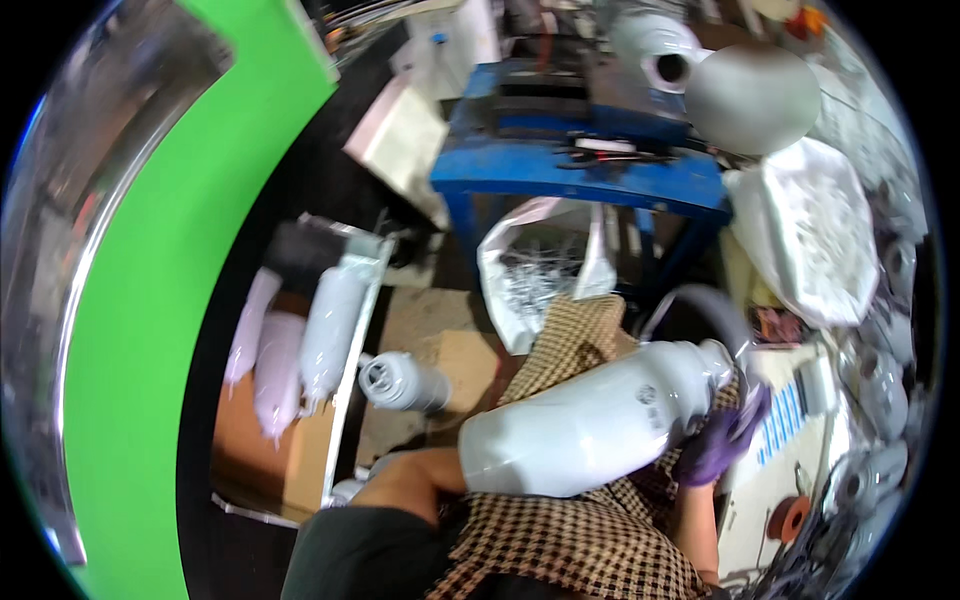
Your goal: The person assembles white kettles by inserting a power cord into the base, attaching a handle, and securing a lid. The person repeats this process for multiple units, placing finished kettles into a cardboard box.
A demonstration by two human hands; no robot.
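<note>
A large glossy white plastic bottle lies tilted across my lap, its neck toward the right. My left forearm runs in behind the bottle's base; the bottle hides the left hand and its fingers. At the neck, my right hand, in a purple glove, is closed on a curved, greyish plastic strip. The strip arches up and over the neck. Whether the right fingers also touch the bottle is unclear. A brown-and-black checked cloth covers my lap under the bottle.
To the left, an open box holds several pale moulded pieces. Beside it stands another bottle. Ahead is a blue table with a sack of scraps below. More bottles crowd the right, near a white sack.
</note>
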